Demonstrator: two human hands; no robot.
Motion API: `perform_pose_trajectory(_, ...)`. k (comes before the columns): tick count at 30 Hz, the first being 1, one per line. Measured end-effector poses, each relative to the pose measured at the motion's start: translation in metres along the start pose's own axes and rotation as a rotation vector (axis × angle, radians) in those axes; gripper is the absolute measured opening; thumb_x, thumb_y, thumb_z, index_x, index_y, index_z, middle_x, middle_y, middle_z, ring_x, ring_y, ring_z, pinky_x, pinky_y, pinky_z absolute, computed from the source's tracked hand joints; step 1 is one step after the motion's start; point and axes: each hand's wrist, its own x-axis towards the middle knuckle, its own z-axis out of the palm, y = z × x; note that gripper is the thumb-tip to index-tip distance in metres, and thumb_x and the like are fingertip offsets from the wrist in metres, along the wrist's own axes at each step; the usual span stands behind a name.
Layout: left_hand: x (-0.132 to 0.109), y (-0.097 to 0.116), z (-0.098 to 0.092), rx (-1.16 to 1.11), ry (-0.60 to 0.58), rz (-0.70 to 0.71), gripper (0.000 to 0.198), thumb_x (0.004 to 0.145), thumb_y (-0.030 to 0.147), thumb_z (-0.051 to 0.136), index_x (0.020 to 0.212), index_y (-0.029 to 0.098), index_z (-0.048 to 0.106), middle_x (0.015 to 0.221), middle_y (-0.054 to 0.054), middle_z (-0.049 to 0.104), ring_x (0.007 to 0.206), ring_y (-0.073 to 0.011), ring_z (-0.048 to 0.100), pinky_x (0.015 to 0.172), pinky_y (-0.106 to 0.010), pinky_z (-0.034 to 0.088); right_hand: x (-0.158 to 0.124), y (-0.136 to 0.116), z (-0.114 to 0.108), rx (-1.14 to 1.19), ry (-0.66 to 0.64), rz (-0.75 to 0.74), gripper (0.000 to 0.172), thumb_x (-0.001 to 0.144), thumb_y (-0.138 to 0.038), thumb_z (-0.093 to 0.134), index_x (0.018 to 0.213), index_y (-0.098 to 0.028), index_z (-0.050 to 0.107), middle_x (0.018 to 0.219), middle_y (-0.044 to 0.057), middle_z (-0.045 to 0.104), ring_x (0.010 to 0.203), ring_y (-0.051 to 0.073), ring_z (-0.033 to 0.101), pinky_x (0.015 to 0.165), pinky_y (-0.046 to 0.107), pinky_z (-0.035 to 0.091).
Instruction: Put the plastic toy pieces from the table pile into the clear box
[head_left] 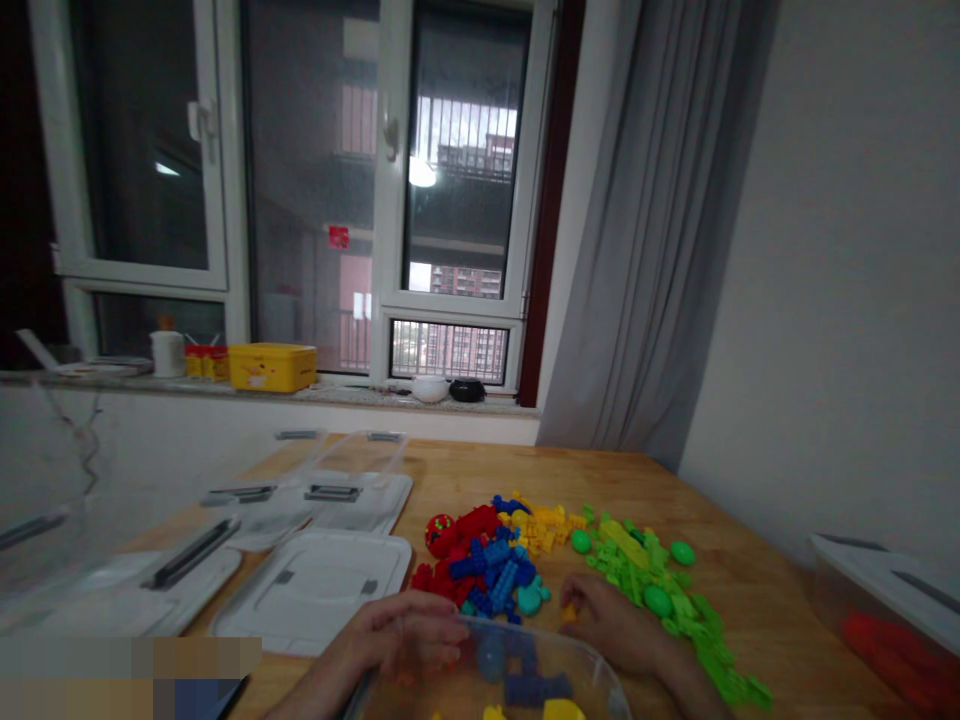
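My left hand (409, 632) lies against the far left corner of a clear plastic box (600, 668), fingers curved along its rim. Blue and yellow pieces show inside the box, which the lower frame edge cuts off. Just beyond the far right side of the box, my right hand (604, 612) pinches a small orange-yellow toy piece (568, 612). Near my hands are piles of red pieces (474, 522), blue pieces (491, 565), yellow pieces (547, 527) and green pieces (637, 565).
White lids with grey clips, one a flat lid (322, 590), lie left on the wooden table (720, 510). A lidded clear box (892, 600) with red-orange contents stands at right. The windowsill holds a yellow basket (274, 367), a white pot (430, 389) and a black pot (467, 390).
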Motion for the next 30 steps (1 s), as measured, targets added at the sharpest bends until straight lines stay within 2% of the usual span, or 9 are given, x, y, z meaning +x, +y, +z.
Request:
perform_pose_trajectory(3, -0.002, 0.003, 0.004, 0.029, 0.072, 0.027, 0.041, 0.064, 0.014, 0.063, 0.102, 0.021, 0.077, 0.107, -0.011, 0.080, 0.101, -0.0350, 0.072, 0.091, -0.050, 0.050, 0.005, 0.005, 0.002, -0.055, 0.124, -0.096, 0.022, 0.074, -0.028, 0.061, 0.093, -0.018, 0.064, 0.100, 0.007, 0.066, 0.098, 0.025, 0.060, 0.089, 0.035, 0.046)
perform_pose_trajectory(8, -0.004, 0.010, 0.012, 0.056, 0.188, 0.037, 0.034, 0.069, 0.020, 0.066, 0.101, 0.020, 0.077, 0.105, -0.010, 0.081, 0.099, -0.0345, 0.072, 0.091, -0.047, 0.051, 0.008, 0.007, 0.002, -0.044, 0.178, -0.125, 0.027, 0.079, -0.034, 0.059, 0.098, -0.016, 0.063, 0.105, 0.008, 0.066, 0.098, 0.026, 0.060, 0.087, 0.034, 0.046)
perform_pose_trajectory(11, -0.005, 0.014, 0.013, 0.054, 0.192, 0.064, 0.032, 0.070, 0.020, 0.065, 0.099, 0.020, 0.078, 0.105, -0.009, 0.081, 0.102, -0.0350, 0.071, 0.095, -0.049, 0.049, 0.010, 0.011, 0.004, -0.043, 0.182, -0.135, 0.029, 0.080, -0.034, 0.058, 0.103, -0.017, 0.062, 0.108, 0.008, 0.065, 0.094, 0.024, 0.060, 0.083, 0.032, 0.047)
perform_pose_trajectory(17, -0.005, 0.021, 0.002, 0.120, 0.191, 0.036, 0.033, 0.066, 0.017, 0.063, 0.094, 0.022, 0.079, 0.099, -0.007, 0.082, 0.103, -0.0370, 0.070, 0.102, -0.056, 0.041, 0.015, 0.022, 0.006, -0.108, 0.221, -0.153, 0.027, 0.075, -0.020, 0.055, 0.102, -0.018, 0.060, 0.105, 0.007, 0.063, 0.085, 0.020, 0.059, 0.081, 0.030, 0.045)
perform_pose_trajectory(20, -0.004, 0.022, -0.001, 0.158, 0.191, 0.032, 0.035, 0.064, 0.017, 0.063, 0.094, 0.022, 0.079, 0.098, -0.008, 0.082, 0.104, -0.0387, 0.068, 0.103, -0.059, 0.038, 0.015, 0.021, 0.005, -0.122, 0.227, -0.170, 0.026, 0.073, -0.017, 0.053, 0.099, -0.019, 0.060, 0.105, 0.006, 0.063, 0.091, 0.020, 0.059, 0.083, 0.030, 0.043)
perform_pose_trajectory(24, -0.005, 0.025, 0.002, 0.164, 0.215, 0.029, 0.034, 0.064, 0.019, 0.064, 0.094, 0.022, 0.079, 0.099, -0.009, 0.082, 0.105, -0.0390, 0.067, 0.104, -0.060, 0.036, 0.015, 0.015, 0.004, -0.122, 0.213, -0.161, 0.026, 0.075, -0.016, 0.051, 0.099, -0.019, 0.059, 0.103, 0.005, 0.063, 0.086, 0.019, 0.059, 0.081, 0.029, 0.044)
perform_pose_trajectory(30, -0.007, 0.027, 0.007, 0.122, 0.183, 0.028, 0.034, 0.065, 0.018, 0.063, 0.095, 0.021, 0.078, 0.100, -0.010, 0.082, 0.106, -0.0392, 0.067, 0.104, -0.062, 0.034, 0.013, 0.013, 0.003, -0.139, 0.240, -0.156, 0.019, 0.079, -0.019, 0.049, 0.095, -0.018, 0.059, 0.098, 0.006, 0.065, 0.087, 0.020, 0.060, 0.079, 0.029, 0.043)
